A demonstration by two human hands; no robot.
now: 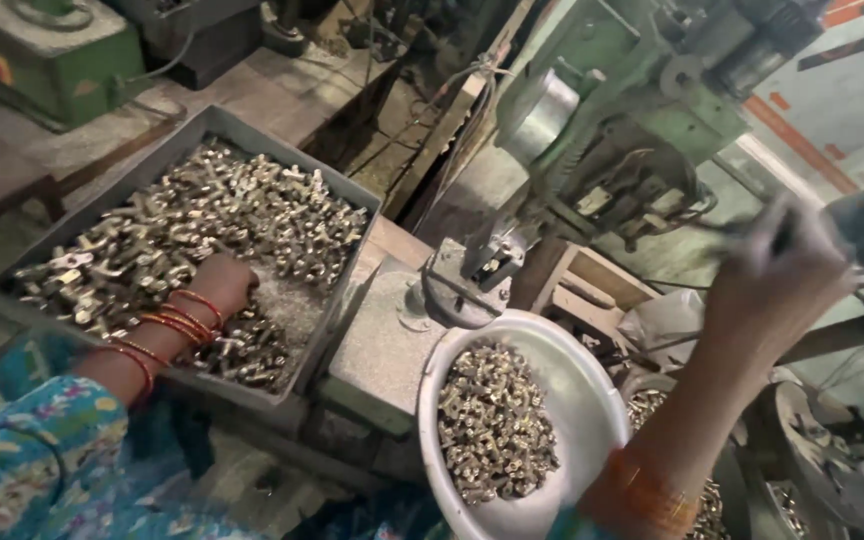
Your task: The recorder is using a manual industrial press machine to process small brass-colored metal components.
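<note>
Two hands are working at a cluttered bench beside a green machine (612, 130). The left hand (220, 285) is reaching down into a grey metal tray (347, 290), its fingers buried among the small brass-coloured metal parts (202, 215) heaped there; the fingers are curling into the pile, but how far they are closed and whether they are actually gripping a part cannot be told, since the parts are hiding the fingertips. Red and gold bangles (184, 320) are sitting on that wrist, and a blue patterned sleeve (22, 460) is covering the arm.

The right hand (777, 265) is raised near the machine on the right side of the view and is blurring with motion; its fingers seem to be wrapping around a dark handle (857, 225), though the blur makes the grip impossible to judge. An orange bangle is showing on that forearm.

Between the two arms, a white bowl (592, 400) is lying below the machine's front, partly filled with more of the same small parts. The tray is standing well to the left of the bowl.
</note>
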